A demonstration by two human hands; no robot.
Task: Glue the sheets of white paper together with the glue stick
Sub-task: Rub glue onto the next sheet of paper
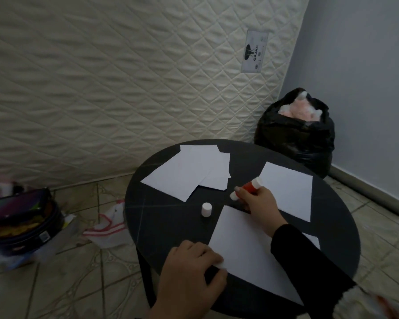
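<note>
A round black table (171, 217) carries several white paper sheets. One sheet (242, 247) lies nearest me; my left hand (191, 275) presses on its near-left corner with curled fingers. My right hand (258, 206) grips a red and white glue stick (248, 187), uncapped, its tip pointing down-left just above the far corner of that sheet. The glue stick's white cap (206, 209) stands upright on the table, left of my right hand. A loose pile of sheets (189, 171) lies at the far left, and a single sheet (290, 192) at the far right.
A quilted mattress (124, 77) leans against the wall behind the table. A black rubbish bag (295, 137) stands in the corner at the right. On the tiled floor at the left are a dark open case (21, 224) and a plastic bag (108, 226).
</note>
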